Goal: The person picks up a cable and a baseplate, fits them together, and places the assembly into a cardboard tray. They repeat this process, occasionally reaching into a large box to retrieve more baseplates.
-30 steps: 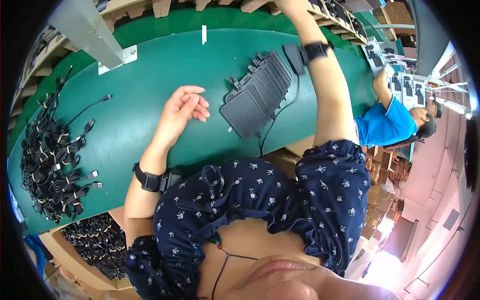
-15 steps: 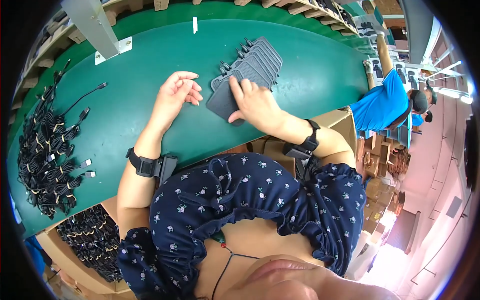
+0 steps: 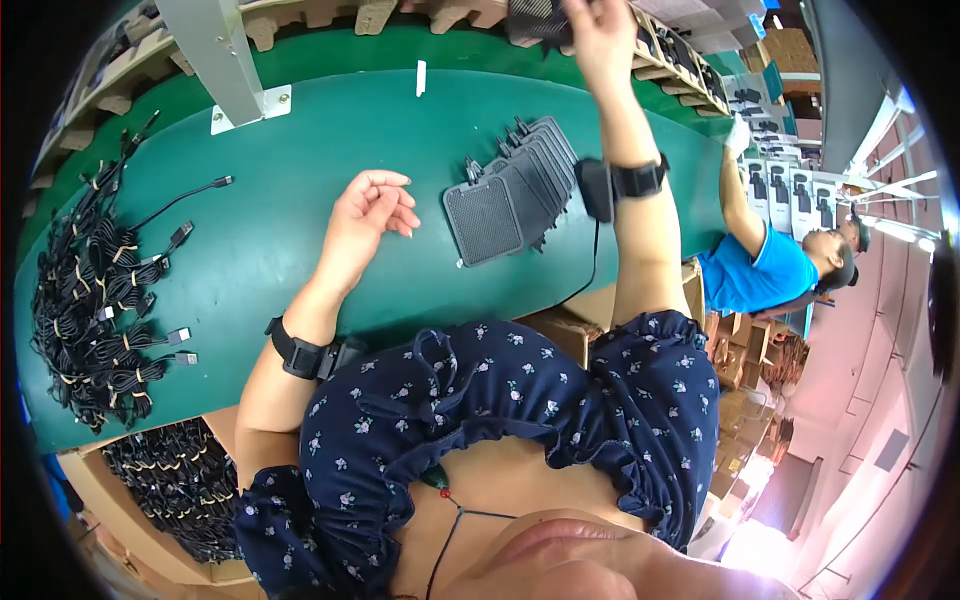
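My right hand [image 3: 600, 45] is stretched out to the far side, its fingers on the edge of a dark textured flat panel [image 3: 540, 20] cut off by the top of the picture. Loosely curled fingers, with nothing in them, show on my left hand [image 3: 375, 210], which hovers over the green table [image 3: 300, 190]. Between my arms, a row of overlapping dark grey rectangular panels [image 3: 484, 220] lies on the table. Small knobs stick out along their far edge, and the nearest panel shows its whole textured face.
Tied black USB cables [image 3: 95, 300] are heaped at the left, above a cardboard box [image 3: 95, 480] of more cables. A metal post [image 3: 212, 55] stands at the far edge, before moulded pulp trays [image 3: 375, 14]. A co-worker in blue [image 3: 765, 270] works at the right.
My right hand has left the row of panels and swung to the far side, where it holds a dark panel. My left hand has barely moved. The co-worker has shifted posture.
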The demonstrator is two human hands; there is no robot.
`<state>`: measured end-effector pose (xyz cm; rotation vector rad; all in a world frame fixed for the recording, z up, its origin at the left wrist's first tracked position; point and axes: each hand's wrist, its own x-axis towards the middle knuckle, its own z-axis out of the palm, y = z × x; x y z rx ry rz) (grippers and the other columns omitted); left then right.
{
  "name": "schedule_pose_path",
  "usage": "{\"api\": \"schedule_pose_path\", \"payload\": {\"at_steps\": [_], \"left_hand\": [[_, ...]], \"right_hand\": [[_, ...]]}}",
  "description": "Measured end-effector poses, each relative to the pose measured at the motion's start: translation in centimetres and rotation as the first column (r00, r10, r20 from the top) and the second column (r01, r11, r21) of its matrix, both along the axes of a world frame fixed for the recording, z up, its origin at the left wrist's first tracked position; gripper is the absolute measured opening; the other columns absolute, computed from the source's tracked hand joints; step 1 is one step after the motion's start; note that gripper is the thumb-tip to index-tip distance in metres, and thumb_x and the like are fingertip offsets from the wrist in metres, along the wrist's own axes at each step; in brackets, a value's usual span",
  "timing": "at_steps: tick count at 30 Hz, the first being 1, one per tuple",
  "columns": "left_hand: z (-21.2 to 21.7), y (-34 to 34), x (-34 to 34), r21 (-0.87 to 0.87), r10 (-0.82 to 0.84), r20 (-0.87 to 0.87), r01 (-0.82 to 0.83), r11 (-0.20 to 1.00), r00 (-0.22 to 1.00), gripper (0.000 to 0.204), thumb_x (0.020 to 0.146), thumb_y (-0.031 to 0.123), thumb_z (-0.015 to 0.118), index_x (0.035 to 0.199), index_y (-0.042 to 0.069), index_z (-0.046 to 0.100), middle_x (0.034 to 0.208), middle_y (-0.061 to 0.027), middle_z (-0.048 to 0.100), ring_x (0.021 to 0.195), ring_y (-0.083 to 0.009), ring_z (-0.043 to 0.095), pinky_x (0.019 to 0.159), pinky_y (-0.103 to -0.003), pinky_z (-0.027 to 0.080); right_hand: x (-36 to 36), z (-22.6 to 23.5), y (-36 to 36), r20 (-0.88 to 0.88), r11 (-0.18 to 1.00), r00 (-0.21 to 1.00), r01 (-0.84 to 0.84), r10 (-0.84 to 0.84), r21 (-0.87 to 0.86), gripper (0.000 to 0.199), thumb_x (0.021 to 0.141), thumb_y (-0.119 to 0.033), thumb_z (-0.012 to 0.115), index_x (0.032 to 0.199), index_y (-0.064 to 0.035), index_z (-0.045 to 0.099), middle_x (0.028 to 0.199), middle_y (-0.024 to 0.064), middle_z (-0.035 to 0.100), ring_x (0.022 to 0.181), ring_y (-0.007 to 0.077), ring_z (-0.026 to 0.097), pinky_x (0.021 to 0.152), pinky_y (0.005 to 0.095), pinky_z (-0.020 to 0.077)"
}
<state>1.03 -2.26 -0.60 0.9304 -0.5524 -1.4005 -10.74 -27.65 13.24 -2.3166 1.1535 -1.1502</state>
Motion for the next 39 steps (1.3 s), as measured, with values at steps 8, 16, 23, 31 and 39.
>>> {"api": "schedule_pose_path", "payload": {"at_steps": [8,16,23,31,39], "left_hand": [[0.0,0.1,0.1,0.027,0.020,-0.056,-0.018,0.999,0.998,0.016,0.090,0.006,0.042,0.104,-0.001,0.047,0.087,-0.0095,0.055,0.069,-0.0151,0.059,0.061,-0.026,0.049],[-0.4,0.2,0.2,-0.028,0.022,-0.106,-0.025,0.999,0.994,0.016,0.090,0.004,0.041,0.104,-0.001,0.046,0.085,-0.0110,0.054,0.068,-0.0173,0.059,0.060,-0.027,0.050],[-1.2,-0.1,0.2,-0.056,-0.014,-0.057,0.011,0.998,0.998,0.015,0.091,0.007,0.042,0.103,0.000,0.046,0.083,-0.0093,0.055,0.067,-0.0169,0.059,0.060,-0.027,0.050],[-2.2,-0.6,-0.9,-0.171,0.056,0.036,-0.049,0.984,0.998,0.013,0.086,0.001,0.040,0.097,-0.001,0.047,0.073,-0.0102,0.055,0.059,-0.0178,0.060,0.052,-0.027,0.050],[-1.9,-0.7,-0.3,-0.072,0.081,0.102,-0.074,0.995,0.991,0.016,0.078,-0.008,0.040,0.094,-0.006,0.046,0.072,-0.0130,0.054,0.057,-0.0205,0.062,0.046,-0.031,0.051]], "right_hand": [[3.8,-4.4,-13.5,0.169,0.990,0.985,-0.006,-0.019,0.142,0.028,0.081,-0.020,0.061,0.095,0.0025,0.054,0.078,0.0109,0.060,0.073,0.0177,0.054,0.068,0.0300,0.0434],[4.1,-5.2,-12.1,-0.455,0.704,0.680,0.128,-0.575,-0.699,0.036,0.075,-0.036,0.065,0.100,-0.0112,0.057,0.081,0.0076,0.057,0.076,0.0208,0.057,0.065,0.0366,0.0457],[10.1,1.3,10.6,-0.348,0.833,0.797,-0.549,0.494,-0.074,0.018,0.082,-0.013,0.057,0.098,-0.0130,0.063,0.079,0.0019,0.060,0.061,0.0154,0.055,0.056,0.0252,0.0433],[8.2,6.3,29.8,-0.174,-0.083,-0.044,-0.970,0.984,-0.227,0.025,0.076,-0.006,0.057,0.099,-0.0139,0.064,0.076,0.0022,0.059,0.060,0.0150,0.052,0.054,0.0228,0.0399],[8.6,4.1,37.6,-0.171,-0.171,-0.126,-0.944,0.977,-0.282,0.028,0.074,-0.009,0.056,0.101,-0.0167,0.063,0.076,0.0019,0.056,0.059,0.0146,0.049,0.052,0.0228,0.0369]]}}
